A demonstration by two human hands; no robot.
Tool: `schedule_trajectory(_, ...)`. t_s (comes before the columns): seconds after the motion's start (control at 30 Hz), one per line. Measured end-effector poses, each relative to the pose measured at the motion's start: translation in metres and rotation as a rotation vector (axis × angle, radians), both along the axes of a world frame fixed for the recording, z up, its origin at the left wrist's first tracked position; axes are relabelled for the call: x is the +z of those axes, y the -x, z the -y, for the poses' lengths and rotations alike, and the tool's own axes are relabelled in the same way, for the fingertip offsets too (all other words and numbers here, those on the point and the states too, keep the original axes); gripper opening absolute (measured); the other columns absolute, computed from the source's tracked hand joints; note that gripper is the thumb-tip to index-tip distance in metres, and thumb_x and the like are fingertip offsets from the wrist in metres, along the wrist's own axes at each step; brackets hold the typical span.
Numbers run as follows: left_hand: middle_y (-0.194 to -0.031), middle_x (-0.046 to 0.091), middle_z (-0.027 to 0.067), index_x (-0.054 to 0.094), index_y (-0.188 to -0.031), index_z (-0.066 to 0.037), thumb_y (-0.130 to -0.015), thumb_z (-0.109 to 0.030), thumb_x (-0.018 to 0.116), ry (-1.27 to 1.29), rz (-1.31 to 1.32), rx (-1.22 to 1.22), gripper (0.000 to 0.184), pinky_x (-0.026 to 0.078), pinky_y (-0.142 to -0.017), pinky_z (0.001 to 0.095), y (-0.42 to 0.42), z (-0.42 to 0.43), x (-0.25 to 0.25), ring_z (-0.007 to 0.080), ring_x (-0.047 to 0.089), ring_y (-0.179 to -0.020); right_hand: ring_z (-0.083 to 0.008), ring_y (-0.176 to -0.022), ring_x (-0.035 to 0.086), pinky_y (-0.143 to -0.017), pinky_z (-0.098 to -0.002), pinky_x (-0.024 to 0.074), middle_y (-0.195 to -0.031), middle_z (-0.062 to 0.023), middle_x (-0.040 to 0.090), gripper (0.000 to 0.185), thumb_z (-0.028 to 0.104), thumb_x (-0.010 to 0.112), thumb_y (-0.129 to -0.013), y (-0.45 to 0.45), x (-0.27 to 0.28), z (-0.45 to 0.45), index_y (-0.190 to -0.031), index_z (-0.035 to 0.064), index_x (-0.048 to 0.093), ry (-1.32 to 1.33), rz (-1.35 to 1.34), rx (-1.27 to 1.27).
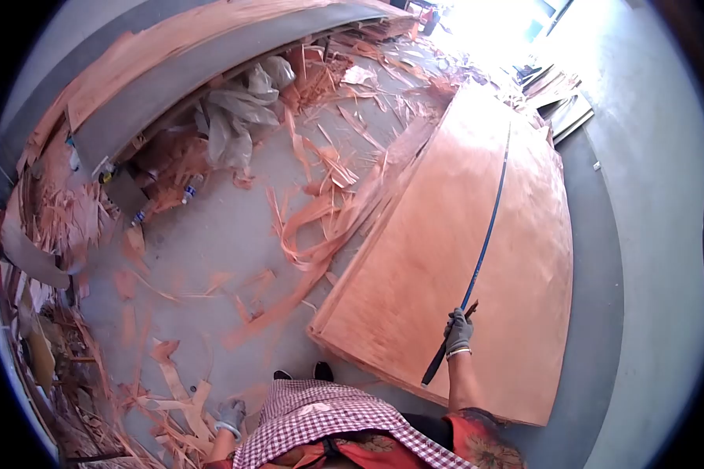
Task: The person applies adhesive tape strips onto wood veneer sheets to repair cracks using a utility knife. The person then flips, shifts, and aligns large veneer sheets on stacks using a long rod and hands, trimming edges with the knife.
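Note:
My right hand [459,331], in a grey glove, is closed around the dark handle of a long blue rod [489,227]. A small dark piece also sticks out beside its fingers. The rod lies along a large stack of reddish wood sheets [446,258], its thin end reaching the far part of the stack. Down at the lower left, my left hand [231,416], also gloved in grey, hangs beside the checked apron [321,410], near wood strips on the floor. Its fingers are too small and blurred to make out.
Loose veneer strips [313,227] litter the grey floor [211,242]. A long bench [172,70] with crumpled plastic [238,117] beneath curves across the upper left. Scrap wood [62,375] lies at the left edge. Boards [563,105] lean by the right wall.

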State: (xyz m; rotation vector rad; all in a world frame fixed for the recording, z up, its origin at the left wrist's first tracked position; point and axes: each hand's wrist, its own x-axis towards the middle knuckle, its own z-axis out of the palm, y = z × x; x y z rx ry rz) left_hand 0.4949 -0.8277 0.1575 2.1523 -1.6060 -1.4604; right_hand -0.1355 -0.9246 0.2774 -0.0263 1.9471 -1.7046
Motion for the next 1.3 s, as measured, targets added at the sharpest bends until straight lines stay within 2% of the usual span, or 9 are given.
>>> schedule_trajectory(0.13,-0.071,0.064,0.0099,0.065,-0.089,-0.002,-0.084,-0.024,0.053,-0.104,-0.056,0.301,0.025,0.048,-0.063,0.0341,-0.036,-0.039,-0.046,0.022,0.06,-0.066,-0.0112,-0.032,0.04,-0.03,-0.0252,0.0298,-0.048,0.0007,0.045,0.026,0.03,0.065,-0.081,-0.015,-0.011,0.057,-0.068,0.01,0.054,0.012,0.002,0.041)
schedule_trajectory(0.37,-0.07,0.062,0.0091,0.064,-0.089,-0.003,-0.084,-0.022,0.052,-0.165,-0.079,0.529,0.024,0.047,-0.059,0.033,-0.1,0.007,-0.035,0.0208,0.059,-0.063,-0.0129,-0.034,0.042,-0.032,-0.0282,0.0314,-0.047,0.0014,0.046,0.026,0.03,0.063,-0.081,-0.076,-0.011,0.161,-0.065,0.0116,0.054,-0.037,0.101,0.245)
schedule_trajectory(0.7,-0.068,0.06,0.0079,0.063,-0.088,-0.003,-0.083,-0.021,0.052,-0.076,-0.14,0.813,0.021,0.046,-0.054,0.0315,-0.296,0.077,-0.018,0.0192,0.056,-0.058,-0.0153,-0.036,0.044,-0.033,-0.0296,0.0338,-0.05,-0.0026,0.049,0.012,0.013,0.064,-0.072,-0.204,0.026,0.292,-0.068,0.0093,0.053,-0.133,-0.11,0.166)
schedule_trajectory(0.83,-0.067,0.059,0.0075,0.062,-0.088,-0.003,-0.083,-0.02,0.052,-0.046,-0.236,0.969,0.021,0.046,-0.052,0.0308,-0.375,0.099,-0.022,0.0186,0.055,-0.057,-0.0162,-0.04,0.048,-0.037,-0.0296,0.0371,-0.053,-0.0036,0.05,0.01,0.014,0.064,-0.074,-0.246,0.017,0.34,-0.071,0.0087,0.055,0.005,-0.232,0.157)
schedule_trajectory(0.93,-0.067,0.058,0.0071,0.062,-0.087,-0.003,-0.083,-0.019,0.051,0.031,-0.316,1.056,0.02,0.045,-0.051,0.0304,-0.424,0.136,-0.025,0.0181,0.055,-0.055,-0.0158,-0.043,0.05,-0.039,-0.0287,0.0392,-0.054,-0.0015,0.05,0.008,0.012,0.062,-0.076,-0.298,0.015,0.383,-0.072,0.0099,0.055,0.032,-0.154,0.207)
schedule_trajectory(1.0,-0.066,0.058,0.0069,0.061,-0.087,-0.003,-0.082,-0.019,0.051,0.139,-0.326,1.002,0.02,0.045,-0.05,0.0301,-0.449,0.176,-0.028,0.0177,0.054,-0.054,-0.0143,-0.038,0.044,-0.035,-0.0289,0.034,-0.051,0.0003,0.048,0.016,0.013,0.066,-0.071,-0.345,0.024,0.419,-0.061,0.0116,0.054,0.054,-0.188,0.218)
schedule_trajectory(1.1,-0.086,0.064,0.016,0.061,-0.097,0.0,-0.082,-0.017,0.051,0.412,-0.032,0.724,0.025,0.048,-0.07,0.0341,-0.504,0.228,-0.072,0.027,0.061,-0.077,-0.0138,-0.035,0.041,-0.033,-0.0281,0.0321,-0.05,-0.0006,0.047,0.019,0.017,0.066,-0.074,-0.38,-0.009,0.51,-0.064,0.0114,0.051,0.104,-0.189,0.224)
schedule_trajectory(1.2,-0.091,0.065,0.0172,0.062,-0.1,0.0,-0.082,-0.016,0.05,0.383,-0.077,0.661,0.026,0.048,-0.074,0.0336,-0.49,0.308,0.032,0.0276,0.063,-0.081,-0.011,-0.034,0.039,-0.031,-0.0262,0.0299,-0.048,0.0019,0.043,0.019,0.013,0.064,-0.076,-0.481,0.019,0.59,-0.068,0.0123,0.047,0.183,-0.114,0.362)
schedule_trajectory(1.3,-0.088,0.065,0.0168,0.064,-0.097,-0.001,-0.082,-0.016,0.051,0.301,-0.133,0.563,0.024,0.049,-0.073,0.0337,-0.508,0.311,0.024,0.0269,0.063,-0.079,-0.0094,-0.033,0.038,-0.031,-0.025,0.0295,-0.048,0.0032,0.042,0.021,0.017,0.065,-0.078,-0.57,0.042,0.672,-0.067,0.014,0.048,0.283,-0.017,0.504)
